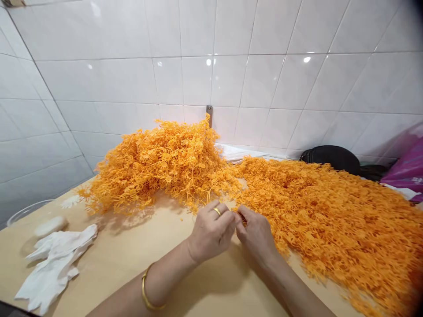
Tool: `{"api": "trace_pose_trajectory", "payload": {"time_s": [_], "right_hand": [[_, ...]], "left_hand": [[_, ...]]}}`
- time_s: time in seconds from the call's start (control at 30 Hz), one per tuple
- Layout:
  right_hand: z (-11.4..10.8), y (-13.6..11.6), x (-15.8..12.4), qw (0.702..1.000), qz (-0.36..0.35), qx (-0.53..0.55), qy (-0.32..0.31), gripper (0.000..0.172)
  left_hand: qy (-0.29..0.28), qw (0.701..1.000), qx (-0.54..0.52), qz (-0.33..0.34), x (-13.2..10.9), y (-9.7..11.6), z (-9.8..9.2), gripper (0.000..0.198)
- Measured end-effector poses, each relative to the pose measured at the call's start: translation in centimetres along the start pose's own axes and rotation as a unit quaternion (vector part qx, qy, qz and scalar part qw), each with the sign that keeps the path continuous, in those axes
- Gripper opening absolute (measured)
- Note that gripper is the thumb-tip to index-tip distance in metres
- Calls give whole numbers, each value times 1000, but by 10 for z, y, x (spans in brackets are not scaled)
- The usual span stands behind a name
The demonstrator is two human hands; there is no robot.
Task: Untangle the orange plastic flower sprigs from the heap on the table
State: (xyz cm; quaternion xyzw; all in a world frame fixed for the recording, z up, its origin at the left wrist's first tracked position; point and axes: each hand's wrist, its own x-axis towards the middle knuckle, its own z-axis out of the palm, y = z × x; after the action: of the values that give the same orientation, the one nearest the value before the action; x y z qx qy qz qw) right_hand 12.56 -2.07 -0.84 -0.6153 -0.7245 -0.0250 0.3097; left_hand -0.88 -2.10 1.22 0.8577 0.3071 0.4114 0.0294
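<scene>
Both my hands meet over the table, between two masses of orange, branching plastic-like pieces. My left hand (213,229), with a gold ring and a gold bangle, has its fingers pinched together. Its fingertips touch those of my right hand (256,231), which is also closed. A bit of orange shows at the right fingers, but what the left fingers hold is hidden. Behind my left hand rises a tall orange heap (165,163). A wider, flatter orange pile (343,215) spreads beside and beyond my right hand.
White gloves (61,259) and a round white object (50,226) lie on the beige table (132,259) at left, near a clear rim (28,211). Against the tiled wall are a black case (332,158), white cloth (247,152) and a purple bag (408,165).
</scene>
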Motion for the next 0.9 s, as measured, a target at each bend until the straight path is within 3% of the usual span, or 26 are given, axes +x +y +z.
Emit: {"api": "trace_pose_trajectory", "payload": {"time_s": [0.07, 0.13, 0.17, 0.2, 0.27, 0.37, 0.43, 0.47, 0.57, 0.73, 0.83, 0.9], "right_hand": [[1, 1, 0, 1000, -1, -8, -6, 25], [1, 2, 0, 1000, -3, -16, 5, 25], [1, 2, 0, 1000, -7, -18, 16, 25], [1, 2, -1, 999, -14, -17, 27, 24], [0, 1, -2, 998, -42, -6, 44, 20], [2, -5, -7, 994, -99, 8, 47, 15], [5, -9, -10, 992, -116, 19, 40, 12], [8, -10, -12, 992, -115, 32, 35, 10], [13, -12, -15, 987, -93, 133, 25, 9], [13, -10, -13, 926, -33, 374, 39, 29], [16, -7, -11, 899, 43, 436, 10, 37], [20, -5, -11, 896, 61, 439, -24, 36]], "left_hand": [[-69, 996, -30, -55, -5, 13, 0, 19], [-112, 973, -99, -175, -12, 20, 1, 20], [-125, 946, -155, -254, -16, 22, 2, 22], [-129, 906, -225, -335, -18, 21, 3, 25], [-95, 789, -390, -466, -22, 17, 4, 27], [47, 594, -584, -551, -22, 7, 6, 18], [132, 517, -634, -559, -17, 2, 8, 9], [157, 501, -642, -558, -15, 0, 9, 6], [166, 518, -648, -533, -7, -7, 10, 7], [73, 574, -665, -472, -5, -27, 14, 6], [15, 584, -674, -453, -11, -35, 19, 9], [-11, 597, -660, -457, -14, -37, 23, 14]]}}
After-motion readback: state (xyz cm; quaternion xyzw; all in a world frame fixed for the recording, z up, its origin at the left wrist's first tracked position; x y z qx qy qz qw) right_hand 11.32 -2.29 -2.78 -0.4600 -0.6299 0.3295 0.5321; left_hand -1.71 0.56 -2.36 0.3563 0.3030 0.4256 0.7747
